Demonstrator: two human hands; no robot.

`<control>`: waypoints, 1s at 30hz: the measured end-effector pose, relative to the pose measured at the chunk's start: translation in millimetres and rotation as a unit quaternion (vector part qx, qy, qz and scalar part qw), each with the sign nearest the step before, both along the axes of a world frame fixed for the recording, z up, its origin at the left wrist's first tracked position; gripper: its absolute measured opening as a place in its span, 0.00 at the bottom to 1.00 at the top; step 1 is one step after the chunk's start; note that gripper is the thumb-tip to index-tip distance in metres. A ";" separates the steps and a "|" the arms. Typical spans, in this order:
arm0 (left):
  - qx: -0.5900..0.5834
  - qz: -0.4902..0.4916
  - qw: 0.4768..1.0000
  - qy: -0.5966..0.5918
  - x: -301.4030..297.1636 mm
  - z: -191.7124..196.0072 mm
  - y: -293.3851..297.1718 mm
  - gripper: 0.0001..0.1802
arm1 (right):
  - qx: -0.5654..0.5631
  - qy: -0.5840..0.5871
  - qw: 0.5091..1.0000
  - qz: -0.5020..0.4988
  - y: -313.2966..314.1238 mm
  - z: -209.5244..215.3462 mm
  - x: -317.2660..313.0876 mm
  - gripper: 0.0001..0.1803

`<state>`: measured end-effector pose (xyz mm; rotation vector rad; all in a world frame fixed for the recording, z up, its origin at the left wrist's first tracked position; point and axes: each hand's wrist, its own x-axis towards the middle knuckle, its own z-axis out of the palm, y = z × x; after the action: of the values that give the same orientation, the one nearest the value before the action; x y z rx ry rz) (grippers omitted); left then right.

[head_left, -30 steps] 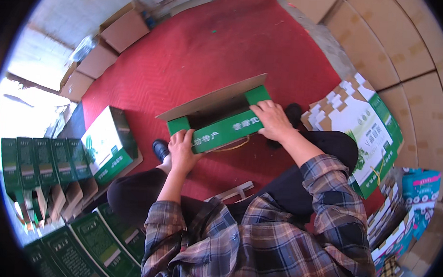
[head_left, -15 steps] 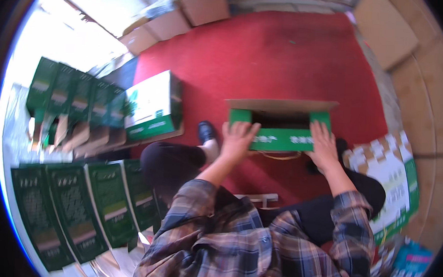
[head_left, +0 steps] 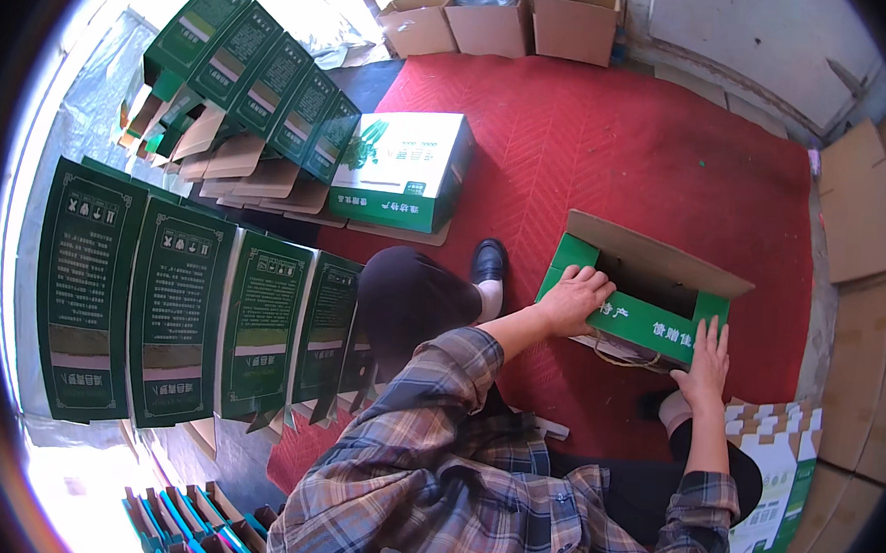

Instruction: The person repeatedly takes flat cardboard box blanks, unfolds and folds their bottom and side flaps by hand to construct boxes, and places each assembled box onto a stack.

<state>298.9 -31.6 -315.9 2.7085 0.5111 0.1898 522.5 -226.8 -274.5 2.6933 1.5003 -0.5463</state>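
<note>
An open green cardboard box [head_left: 645,330] stands between my legs on the red carpet, turned at a slant. Its brown back flap is raised, and the inside looks dark. My left hand [head_left: 574,301] is closed over the upper edge of the green front strip, towards its left end. At the right end my right hand [head_left: 705,366] grips the corner, its fingers pointing up along the strip and its thumb lower down. A cord handle [head_left: 614,360] hangs loose on the near side, below the strip.
Left of me stand rows of dark green folded cartons [head_left: 183,313]. Beyond my left knee sits a white and green closed box [head_left: 409,165]. Flattened white cartons [head_left: 768,484] lie by my right leg. Brown boxes [head_left: 574,25] line the far edge of the red carpet [head_left: 532,111].
My view has swung to the left. The box sits at a slant, its right end nearer me. My hands stay at the two ends of the front strip.
</note>
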 end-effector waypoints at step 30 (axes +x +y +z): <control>-0.380 0.575 0.303 -0.658 -250.2 -114.7 360.6 0.29 | 0.080 0.130 0.980 -0.125 -22.1 57.6 78.3 0.28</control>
<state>48.7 328.9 -430.6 0.1711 1.2324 1.6747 600.8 -248.9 -216.9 3.0626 1.3098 -0.8527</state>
